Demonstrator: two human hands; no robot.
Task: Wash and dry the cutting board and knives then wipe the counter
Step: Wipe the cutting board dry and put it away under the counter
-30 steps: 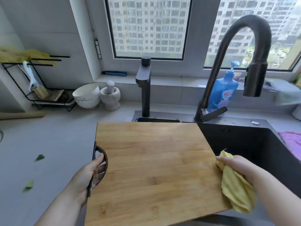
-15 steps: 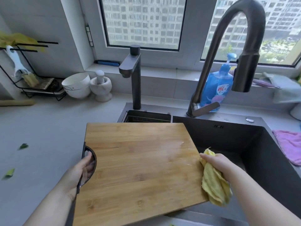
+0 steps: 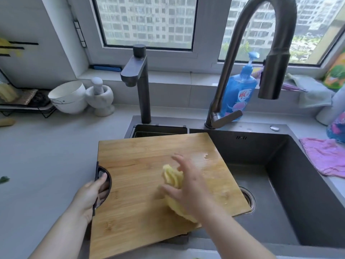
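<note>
While the left hand [image 3: 91,193] grips the cutting board [image 3: 134,161] at its dark-rimmed handle cut-out [image 3: 105,176], thumb in the opening and fingers out of sight beneath, the board lies across the left part of the sink [image 3: 261,146], and its end to the right of the right hand overhangs the basin. This hold appears meant to steady the board against sideways push and to send any run-off into the basin rather than onto the counter [image 3: 46,156] left of the left hand. The right hand [image 3: 188,186] lies on the board's middle, fingers spread and roughly straight, pressing a bunched yellow cloth [image 3: 172,177] under the palm. Motion blur prevents a finer reading of the fingers. The spread posture is judged to suit a broad wiping stroke. Board surface: pale bamboo strips, sound, no scraps visible. A glossy wet patch [image 3: 203,157] shows just beyond the right fingertips, so drying is judged incomplete. No knives are in view.
</note>
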